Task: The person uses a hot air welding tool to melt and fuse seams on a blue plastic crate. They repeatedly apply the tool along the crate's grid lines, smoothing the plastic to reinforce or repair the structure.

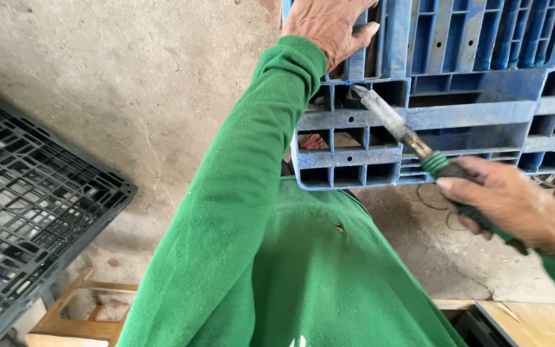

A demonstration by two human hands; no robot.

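Fingers of the right hand (509, 205) wrap tight around the dark handle of a long metal-tipped soldering-type tool (412, 138), whose long axis runs diagonally, tip pointing up-left onto a rib of the worn blue plastic pallet (457, 115). Fingers of the left hand (329, 26) curl over that pallet's upper left edge, gripping it, the green sleeve (245, 193) stretched upward. Left of the blue pallet lies a black plastic pallet (27, 218) on the concrete floor (149, 96).
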